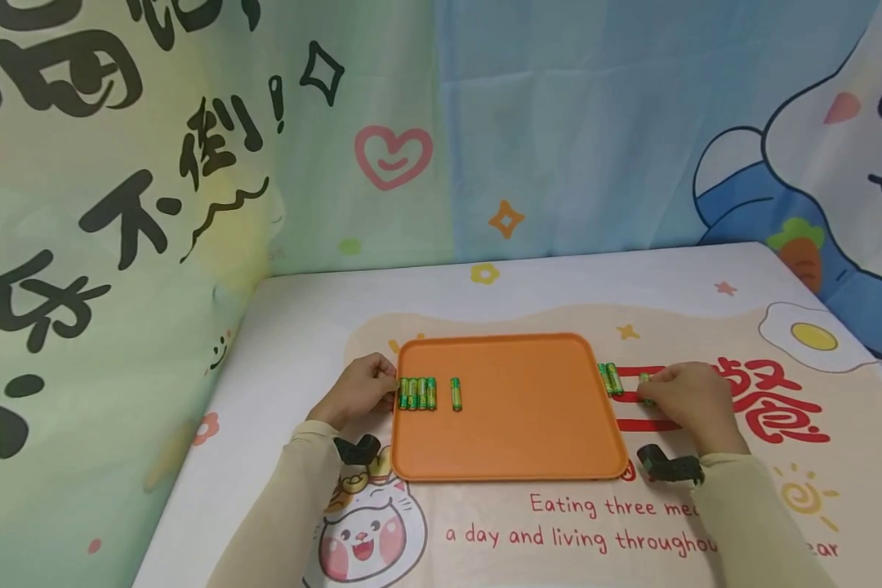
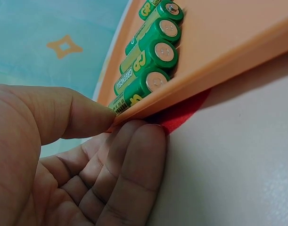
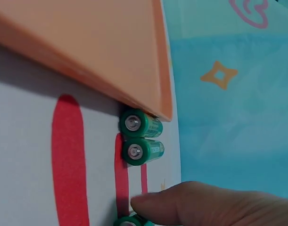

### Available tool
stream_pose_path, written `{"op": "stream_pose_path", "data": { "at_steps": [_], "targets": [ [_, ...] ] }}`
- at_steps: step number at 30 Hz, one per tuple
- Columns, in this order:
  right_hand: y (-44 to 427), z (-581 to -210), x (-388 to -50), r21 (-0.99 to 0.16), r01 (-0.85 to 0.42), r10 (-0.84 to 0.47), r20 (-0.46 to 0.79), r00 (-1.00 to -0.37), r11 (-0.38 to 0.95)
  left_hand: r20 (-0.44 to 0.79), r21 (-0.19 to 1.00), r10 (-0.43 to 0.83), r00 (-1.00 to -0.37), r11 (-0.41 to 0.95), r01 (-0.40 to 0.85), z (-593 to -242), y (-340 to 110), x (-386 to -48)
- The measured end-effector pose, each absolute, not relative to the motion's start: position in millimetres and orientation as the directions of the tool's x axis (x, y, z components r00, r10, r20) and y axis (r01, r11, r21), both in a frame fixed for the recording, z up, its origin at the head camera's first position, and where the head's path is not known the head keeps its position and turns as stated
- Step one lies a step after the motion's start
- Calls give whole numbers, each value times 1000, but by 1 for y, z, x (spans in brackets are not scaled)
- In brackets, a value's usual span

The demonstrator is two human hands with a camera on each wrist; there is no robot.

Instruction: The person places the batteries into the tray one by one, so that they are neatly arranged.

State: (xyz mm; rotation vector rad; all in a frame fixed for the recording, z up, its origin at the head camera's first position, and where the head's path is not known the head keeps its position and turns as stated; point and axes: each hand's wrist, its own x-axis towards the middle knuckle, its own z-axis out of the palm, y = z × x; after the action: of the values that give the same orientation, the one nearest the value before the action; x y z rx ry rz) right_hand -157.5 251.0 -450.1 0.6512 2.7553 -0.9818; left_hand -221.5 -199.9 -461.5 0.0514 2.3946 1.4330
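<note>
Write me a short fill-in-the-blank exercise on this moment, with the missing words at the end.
1. The left hand pinches the edge of the tray, which is coloured ____.
2. Inside it, a row of ____ green batteries lies close together.
3. A single battery lies apart, to the ____ of that row in the head view.
4. Between the tray and the right hand, which holds another battery, ____ loose batteries lie on the table.

Missing words: orange; four; right; two.

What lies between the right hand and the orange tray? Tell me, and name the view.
Two green batteries lie side by side between the right hand and the orange tray; the head and right wrist views both show them.
</note>
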Motion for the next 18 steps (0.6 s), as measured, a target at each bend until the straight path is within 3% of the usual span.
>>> {"op": "stream_pose_path", "data": {
  "at_steps": [9,18],
  "targets": [
    [255,-453,-158,-591,442,320,-305,-897,675,-280,860,205,-938,488,-150,-461,-201,-222],
    [239,-450,-156,-763,484,293,-390,-873,429,-284,864,207,-936,479,-157,-461,-201,-222]
  ]
}}
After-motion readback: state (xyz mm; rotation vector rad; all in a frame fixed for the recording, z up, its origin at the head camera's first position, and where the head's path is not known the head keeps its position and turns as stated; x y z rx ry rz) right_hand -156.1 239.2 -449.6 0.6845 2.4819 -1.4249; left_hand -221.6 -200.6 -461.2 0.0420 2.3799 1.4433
